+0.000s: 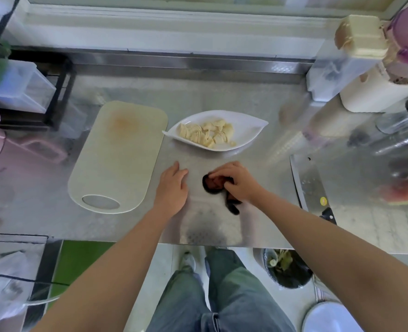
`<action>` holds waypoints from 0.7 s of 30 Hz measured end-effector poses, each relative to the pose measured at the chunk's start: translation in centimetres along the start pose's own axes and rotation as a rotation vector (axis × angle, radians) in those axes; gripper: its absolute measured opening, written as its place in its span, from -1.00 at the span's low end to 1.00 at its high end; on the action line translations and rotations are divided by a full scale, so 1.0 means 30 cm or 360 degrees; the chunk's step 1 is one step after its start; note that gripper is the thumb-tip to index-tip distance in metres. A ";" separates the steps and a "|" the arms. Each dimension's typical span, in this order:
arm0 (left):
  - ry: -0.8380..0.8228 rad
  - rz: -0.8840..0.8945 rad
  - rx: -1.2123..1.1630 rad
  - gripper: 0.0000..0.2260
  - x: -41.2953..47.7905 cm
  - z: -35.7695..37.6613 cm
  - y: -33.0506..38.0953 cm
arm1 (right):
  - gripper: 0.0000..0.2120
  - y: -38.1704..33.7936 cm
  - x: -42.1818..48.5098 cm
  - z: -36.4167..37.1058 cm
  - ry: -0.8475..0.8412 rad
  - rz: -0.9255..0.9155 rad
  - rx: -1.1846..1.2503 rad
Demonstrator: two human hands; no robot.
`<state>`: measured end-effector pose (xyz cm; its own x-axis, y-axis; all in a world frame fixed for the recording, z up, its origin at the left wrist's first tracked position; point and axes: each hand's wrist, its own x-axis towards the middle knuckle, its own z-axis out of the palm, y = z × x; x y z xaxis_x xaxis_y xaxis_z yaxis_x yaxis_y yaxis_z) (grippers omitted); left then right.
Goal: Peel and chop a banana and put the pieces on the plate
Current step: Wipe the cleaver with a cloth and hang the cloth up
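Banana pieces [207, 135] lay on the plate [253, 130], and just in front of it the right hand [240, 180] gripped a dark peel [211, 185], apparently for disposal, while the left hand [173, 185] rested flat, fingers straight, on the counter [222, 92] beside it.

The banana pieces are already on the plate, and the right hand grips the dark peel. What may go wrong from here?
1. The cleaver lies on the counter just beside the right forearm. Carrying the peel in the right hand toward the bin below might brush the blade or knock it.
2. The plate of banana pieces stands close beyond both hands, so a quick lift might bump it.
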<state>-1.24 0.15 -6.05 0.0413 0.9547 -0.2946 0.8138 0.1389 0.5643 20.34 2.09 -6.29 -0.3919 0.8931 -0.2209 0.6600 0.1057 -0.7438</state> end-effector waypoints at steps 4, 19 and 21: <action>0.0171 -0.0095 -0.0209 -0.74 0.037 -0.011 0.010 | -0.52 -0.010 -0.087 -0.041 0.0220 0.0086 0.0232; -0.0050 -0.0359 -0.0611 -0.76 0.095 -0.005 0.087 | -0.54 0.022 -0.119 -0.093 0.0110 0.0030 0.0057; 0.0001 -0.0155 -0.0332 -0.76 0.064 0.019 0.066 | -0.51 0.062 -0.125 -0.144 0.0317 0.0171 0.0116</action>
<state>0.79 2.10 -5.93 -0.0321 0.9343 -0.3551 0.6764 0.2819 0.6804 25.80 0.81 -4.12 -0.1830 0.9668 -0.1782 0.6402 -0.0204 -0.7680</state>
